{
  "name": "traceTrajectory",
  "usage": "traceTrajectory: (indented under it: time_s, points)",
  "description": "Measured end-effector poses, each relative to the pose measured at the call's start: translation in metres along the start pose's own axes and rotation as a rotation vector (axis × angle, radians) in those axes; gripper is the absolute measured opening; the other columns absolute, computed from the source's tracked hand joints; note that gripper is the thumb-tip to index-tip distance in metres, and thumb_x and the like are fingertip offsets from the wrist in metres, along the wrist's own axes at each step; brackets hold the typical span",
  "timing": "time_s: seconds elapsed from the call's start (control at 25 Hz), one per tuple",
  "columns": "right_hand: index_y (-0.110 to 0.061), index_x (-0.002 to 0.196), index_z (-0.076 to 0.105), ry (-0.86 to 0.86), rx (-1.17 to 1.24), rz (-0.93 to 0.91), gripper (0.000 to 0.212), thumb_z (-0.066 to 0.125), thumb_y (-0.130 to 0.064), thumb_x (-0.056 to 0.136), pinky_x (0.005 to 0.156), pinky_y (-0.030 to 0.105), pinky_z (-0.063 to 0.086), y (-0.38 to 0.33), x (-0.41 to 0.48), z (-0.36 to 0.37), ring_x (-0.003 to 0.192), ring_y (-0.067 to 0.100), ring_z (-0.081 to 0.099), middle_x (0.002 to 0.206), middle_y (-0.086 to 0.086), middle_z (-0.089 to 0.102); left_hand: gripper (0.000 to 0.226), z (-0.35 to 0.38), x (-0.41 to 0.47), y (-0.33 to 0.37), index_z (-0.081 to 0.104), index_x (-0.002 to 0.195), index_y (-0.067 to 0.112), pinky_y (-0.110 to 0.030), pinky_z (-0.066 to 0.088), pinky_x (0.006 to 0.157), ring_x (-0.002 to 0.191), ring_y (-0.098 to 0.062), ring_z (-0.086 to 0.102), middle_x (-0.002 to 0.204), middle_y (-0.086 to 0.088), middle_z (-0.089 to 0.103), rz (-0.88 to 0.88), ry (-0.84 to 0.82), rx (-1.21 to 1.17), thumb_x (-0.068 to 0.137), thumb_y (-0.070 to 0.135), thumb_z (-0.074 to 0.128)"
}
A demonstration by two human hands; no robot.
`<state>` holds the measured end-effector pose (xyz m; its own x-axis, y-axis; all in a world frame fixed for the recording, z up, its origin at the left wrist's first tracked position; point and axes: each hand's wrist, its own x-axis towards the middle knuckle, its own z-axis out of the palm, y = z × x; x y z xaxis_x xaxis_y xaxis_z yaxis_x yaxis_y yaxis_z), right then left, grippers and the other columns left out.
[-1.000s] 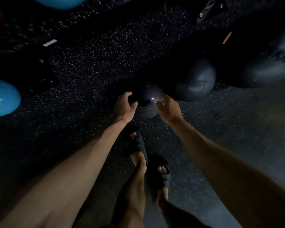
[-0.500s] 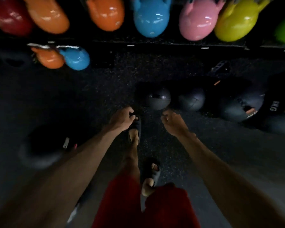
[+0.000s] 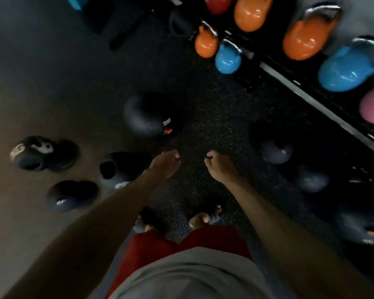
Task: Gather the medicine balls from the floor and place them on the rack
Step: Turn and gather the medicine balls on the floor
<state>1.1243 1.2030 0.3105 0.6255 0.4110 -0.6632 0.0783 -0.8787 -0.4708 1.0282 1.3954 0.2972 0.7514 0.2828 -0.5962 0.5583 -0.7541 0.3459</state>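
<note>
1. Medicine balls lay scattered on the floor, either side of the person.
2. Left hand and right hand were extended forward, fingers curled, empty.
3. Rack held coloured kettlebells.

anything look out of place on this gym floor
Yes. Dark medicine balls lie scattered loose on the floor: one ahead, three off to the left, and more along the right. By contrast, the coloured kettlebells at upper right sit lined up in rows.
</note>
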Motion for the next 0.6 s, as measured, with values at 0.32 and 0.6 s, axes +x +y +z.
traceTrajectory:
  time_s: [0.32,0.6]
  points:
    - [-0.013,0.134,0.053,-0.079,-0.191,-0.118,0.038,0.045,-0.032,0.103,0.098,0.039,0.044,-0.188,-0.028,0.168,0.122,0.031,0.056,0.133,0.014,0.059,0.027,-0.012,-0.113,-0.249,0.064,0.117,0.012,-0.042,0.052,0.088,0.101,-0.032,0.067,0.112,-0.014,0.069,-0.143,0.081,-0.191,0.096,0.028,0.059]
    - [-0.014,0.133,0.054,-0.095,-0.206,-0.102,0.038,0.044,-0.035,0.102,0.097,0.04,0.045,-0.272,-0.04,0.26,0.121,0.032,0.057,0.132,0.014,0.059,0.027,-0.042,-0.141,-0.359,0.061,0.122,0.016,-0.029,0.045,0.076,0.103,-0.028,0.067,0.117,-0.01,0.068,-0.124,0.062,-0.165,0.099,0.03,0.056]
